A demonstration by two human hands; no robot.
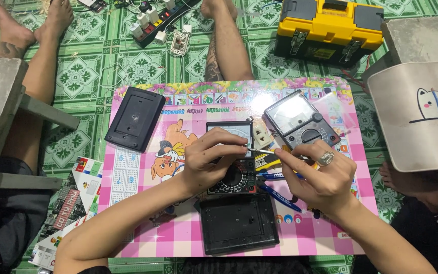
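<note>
Two hands at work on an opened multimeter on the pink desk [143, 177]
Largest first: black multimeter [231, 172] lies mid-desk; left hand [211, 160] rests closed over it, right hand [318, 175] pinches a thin screwdriver [263, 151] whose tip could slip and scratch the dial

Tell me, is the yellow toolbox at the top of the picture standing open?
No, the yellow toolbox on the green patterned floor has its lid down, with both metal latches lying against its front.
</note>
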